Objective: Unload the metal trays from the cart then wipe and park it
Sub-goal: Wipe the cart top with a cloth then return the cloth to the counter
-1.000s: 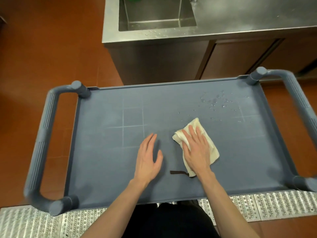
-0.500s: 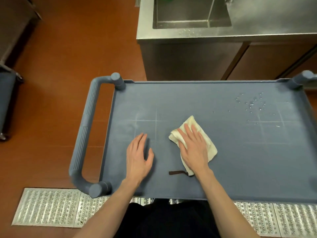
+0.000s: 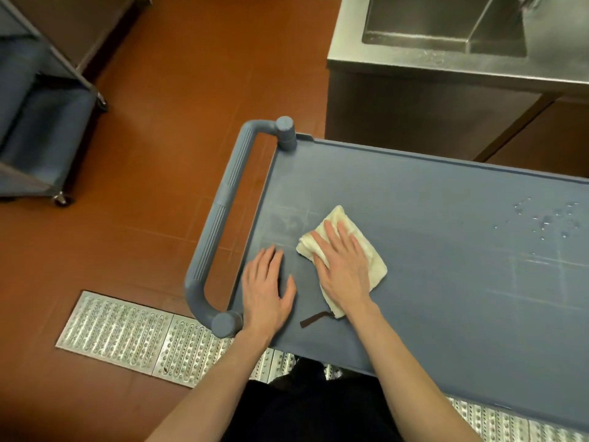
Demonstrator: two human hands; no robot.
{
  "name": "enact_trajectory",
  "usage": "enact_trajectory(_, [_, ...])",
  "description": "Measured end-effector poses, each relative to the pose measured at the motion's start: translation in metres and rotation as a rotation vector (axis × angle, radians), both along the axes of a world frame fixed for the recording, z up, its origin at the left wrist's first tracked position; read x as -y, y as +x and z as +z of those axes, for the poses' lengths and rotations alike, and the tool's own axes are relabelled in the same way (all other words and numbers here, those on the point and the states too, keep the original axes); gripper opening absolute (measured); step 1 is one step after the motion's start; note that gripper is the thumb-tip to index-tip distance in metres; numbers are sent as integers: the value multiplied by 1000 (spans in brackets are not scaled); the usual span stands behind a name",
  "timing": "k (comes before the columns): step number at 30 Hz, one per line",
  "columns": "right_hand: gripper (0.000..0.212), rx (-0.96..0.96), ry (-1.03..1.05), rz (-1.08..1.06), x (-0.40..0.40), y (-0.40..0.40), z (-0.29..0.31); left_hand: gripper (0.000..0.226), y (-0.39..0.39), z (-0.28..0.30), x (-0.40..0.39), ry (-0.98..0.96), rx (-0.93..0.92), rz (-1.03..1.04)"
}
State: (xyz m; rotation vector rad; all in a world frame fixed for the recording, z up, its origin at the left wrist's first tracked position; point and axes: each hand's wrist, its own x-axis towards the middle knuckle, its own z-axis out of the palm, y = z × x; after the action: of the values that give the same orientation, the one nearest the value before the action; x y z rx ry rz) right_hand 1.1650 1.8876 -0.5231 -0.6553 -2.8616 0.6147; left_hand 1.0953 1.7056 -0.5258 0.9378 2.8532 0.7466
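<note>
Blue cart (image 3: 446,218) fills centre and right of frame, top shelf bare of trays. Right hand (image 3: 344,266) flat, fingers straight, pressing a cream cloth (image 3: 376,263) onto the shelf. Left hand (image 3: 266,291) released, palm down beside it. Water droplets (image 3: 548,221) at right edge.

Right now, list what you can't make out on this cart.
Head view only:
- Cart right end: cut off by the frame edge, so its right handle is unseen.
- Top under the cloth and both hands: covered, wet or dry unknown.
- Lower shelves and wheels: hidden beneath the top.
- Near edge: partly hidden by the right hand's forearm.
- Droplets: too small to count.
</note>
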Motion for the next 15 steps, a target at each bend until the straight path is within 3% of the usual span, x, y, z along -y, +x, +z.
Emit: enact_trajectory(15, [49, 8, -49, 318, 34, -81, 8, 60, 2, 13, -6, 161, 156, 205])
